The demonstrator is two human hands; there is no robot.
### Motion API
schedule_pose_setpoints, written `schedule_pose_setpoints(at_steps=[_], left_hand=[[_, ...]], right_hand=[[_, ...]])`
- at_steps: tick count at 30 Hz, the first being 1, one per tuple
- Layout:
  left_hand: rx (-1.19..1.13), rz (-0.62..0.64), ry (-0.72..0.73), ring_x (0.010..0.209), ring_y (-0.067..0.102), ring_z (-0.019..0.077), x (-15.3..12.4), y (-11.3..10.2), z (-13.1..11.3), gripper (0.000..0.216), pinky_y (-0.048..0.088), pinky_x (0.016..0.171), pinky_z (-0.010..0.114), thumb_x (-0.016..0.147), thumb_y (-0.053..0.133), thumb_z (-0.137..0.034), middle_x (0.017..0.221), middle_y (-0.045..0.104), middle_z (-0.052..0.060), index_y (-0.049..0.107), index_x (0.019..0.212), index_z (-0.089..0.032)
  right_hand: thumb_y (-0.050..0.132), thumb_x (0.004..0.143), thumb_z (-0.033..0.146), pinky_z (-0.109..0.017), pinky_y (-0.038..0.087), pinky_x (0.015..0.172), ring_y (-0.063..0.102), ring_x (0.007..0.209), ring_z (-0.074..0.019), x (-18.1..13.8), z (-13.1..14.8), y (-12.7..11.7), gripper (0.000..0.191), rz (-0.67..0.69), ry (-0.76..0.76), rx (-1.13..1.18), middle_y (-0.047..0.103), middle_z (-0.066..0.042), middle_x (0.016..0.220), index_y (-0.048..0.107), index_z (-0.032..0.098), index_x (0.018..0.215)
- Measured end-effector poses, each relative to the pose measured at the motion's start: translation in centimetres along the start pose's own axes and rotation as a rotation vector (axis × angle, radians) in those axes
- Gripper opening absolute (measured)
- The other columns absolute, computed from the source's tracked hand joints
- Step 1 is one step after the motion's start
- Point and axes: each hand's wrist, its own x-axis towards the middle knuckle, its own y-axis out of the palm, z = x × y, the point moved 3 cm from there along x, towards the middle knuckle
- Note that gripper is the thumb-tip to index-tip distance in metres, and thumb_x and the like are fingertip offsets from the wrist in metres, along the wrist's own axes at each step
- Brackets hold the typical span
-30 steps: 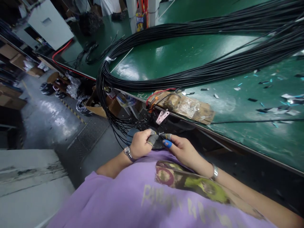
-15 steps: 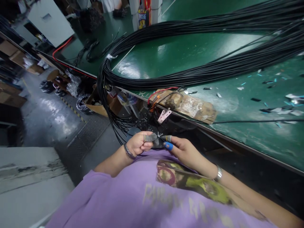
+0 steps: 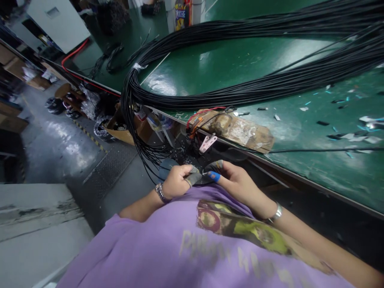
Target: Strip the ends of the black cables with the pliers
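My left hand, with grey wraps on its fingers, is closed in a pinch around the end of a black cable. Facing it, my right hand pinches at the same end; a blue wrap covers its thumb and a grey one a finger. Between the fingertips a small pale bit of wire shows, mostly hidden. Beyond my left hand, the loose ends of a thick black cable bundle hang over the table edge. White tape binds that bundle near its bend.
A worn wooden block with red and black wires and a pink clip sits at the edge of the green table. Scraps of black, white and blue litter the right side. Below stands a cardboard box.
My left hand has turned, its back now more toward me. My right fingers have shifted slightly, with the thumb closer to the wire tip. The camera view has moved a little.
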Motion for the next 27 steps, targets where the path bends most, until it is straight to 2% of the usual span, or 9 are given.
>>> schedule_pose_setpoints(at_steps=[4, 6, 8, 10, 14, 16, 18, 22, 27], left_hand=[[-0.141, 0.129, -0.043, 0.058, 0.051, 0.0092, 0.1, 0.1, 0.6, 0.043, 0.045, 0.059, 0.021, 0.064, 0.070, -0.052, 0.061, 0.058, 0.001, 0.063, 0.068, -0.010], [-0.169, 0.140, -0.057, 0.057, 0.051, 0.0090, 0.2, 0.1, 0.7, 0.046, 0.045, 0.058, 0.021, 0.060, 0.072, -0.055, 0.060, 0.059, 0.002, 0.064, 0.067, -0.010], [-0.180, 0.135, -0.073, 0.055, 0.050, 0.0084, 0.2, -0.1, 0.6, 0.047, 0.045, 0.057, 0.021, 0.057, 0.073, -0.056, 0.059, 0.059, 0.002, 0.064, 0.065, -0.010], [-0.197, 0.126, -0.091, 0.055, 0.050, 0.0083, 0.2, -0.2, 0.5, 0.047, 0.045, 0.057, 0.021, 0.056, 0.074, -0.055, 0.058, 0.058, 0.001, 0.064, 0.063, -0.010], [-0.220, 0.076, -0.128, 0.053, 0.048, 0.0076, 0.4, -0.6, 0.4, 0.044, 0.043, 0.054, 0.020, 0.056, 0.075, -0.052, 0.056, 0.056, 0.000, 0.062, 0.062, -0.010], [-0.243, 0.059, -0.148, 0.052, 0.047, 0.0069, 0.5, -0.8, 0.5, 0.043, 0.042, 0.054, 0.019, 0.056, 0.076, -0.050, 0.056, 0.055, 0.000, 0.061, 0.062, -0.010], [-0.278, 0.066, -0.169, 0.052, 0.046, 0.0063, 0.5, -0.7, 0.7, 0.042, 0.042, 0.054, 0.019, 0.056, 0.077, -0.049, 0.056, 0.055, -0.001, 0.060, 0.062, -0.010], [-0.333, 0.139, -0.204, 0.053, 0.048, 0.0065, 0.5, -0.2, 1.1, 0.043, 0.043, 0.056, 0.020, 0.055, 0.078, -0.048, 0.057, 0.055, -0.001, 0.060, 0.065, -0.010], [-0.254, 0.218, -0.180, 0.057, 0.052, 0.0080, 0.5, -0.1, 0.8, 0.043, 0.045, 0.061, 0.021, 0.057, 0.076, -0.049, 0.061, 0.059, 0.000, 0.063, 0.068, -0.010]], right_hand=[[0.071, 0.062, 0.048, -0.020, 0.029, 0.039, 0.033, 0.042, -0.0062, 0.0, -0.7, 1.2, 0.038, 0.098, 0.274, 0.335, 0.040, 0.008, 0.049, 0.046, 0.020, 0.066], [0.071, 0.061, 0.049, -0.019, 0.020, 0.037, 0.025, 0.039, -0.0043, -0.1, -1.0, 1.8, 0.041, 0.183, 0.407, 0.480, 0.035, 0.010, 0.048, 0.041, 0.021, 0.065], [0.071, 0.060, 0.049, -0.019, 0.019, 0.037, 0.024, 0.039, -0.0041, -0.2, -1.2, 2.1, 0.042, 0.239, 0.453, 0.514, 0.036, 0.009, 0.049, 0.039, 0.021, 0.066], [0.069, 0.063, 0.050, -0.020, 0.024, 0.037, 0.027, 0.040, -0.0054, -0.1, -1.2, 1.7, 0.040, 0.227, 0.399, 0.426, 0.036, 0.009, 0.048, 0.041, 0.021, 0.066], [0.060, 0.075, 0.046, -0.028, 0.047, 0.059, 0.053, 0.062, -0.0145, 0.0, -0.1, 0.1, 0.026, 0.126, 0.018, -0.029, 0.058, 0.000, 0.066, 0.053, 0.021, 0.075], [0.056, 0.079, 0.039, -0.033, 0.049, 0.071, 0.059, 0.076, -0.0188, -0.2, 0.4, -0.4, 0.019, 0.088, -0.138, -0.246, 0.065, -0.004, 0.082, 0.058, 0.021, 0.086], [0.053, 0.080, 0.032, -0.034, 0.049, 0.074, 0.060, 0.079, -0.0201, -0.4, 0.6, -0.5, 0.016, 0.052, -0.227, -0.381, 0.065, -0.005, 0.085, 0.059, 0.021, 0.091], [0.048, 0.080, 0.024, -0.031, 0.048, 0.066, 0.058, 0.071, -0.0183, -0.4, 0.6, -0.3, 0.010, 0.042, -0.306, -0.445, 0.062, -0.005, 0.074, 0.057, 0.020, 0.078], [0.047, 0.082, 0.030, -0.028, 0.045, 0.063, 0.054, 0.066, -0.0160, 0.2, 0.1, 0.2, 0.014, 0.084, -0.251, -0.352, 0.059, -0.003, 0.070, 0.053, 0.020, 0.074]])
